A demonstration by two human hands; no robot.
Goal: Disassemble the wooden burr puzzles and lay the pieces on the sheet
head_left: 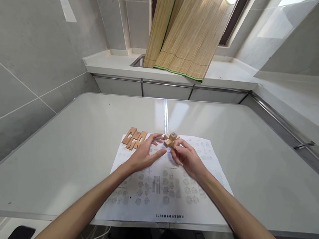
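A small wooden puzzle assembly [170, 139] of crossed notched blocks rests on a printed instruction sheet [161, 190]. My right hand [187, 158] pinches its near side with thumb and fingers. My left hand [144, 153] lies just left of it, fingers spread toward the assembly, the fingertips close to it but holding nothing. Three flat notched wooden pieces [134, 137] lie side by side at the sheet's upper left corner, beyond my left hand.
The sheet lies on a white table [76, 147] with a seam down its middle. Behind it runs a counter [224, 76] with a rolled bamboo mat [184, 32] leaning over a sink. A metal rail [281, 121] runs along the right. Tiled wall stands on the left.
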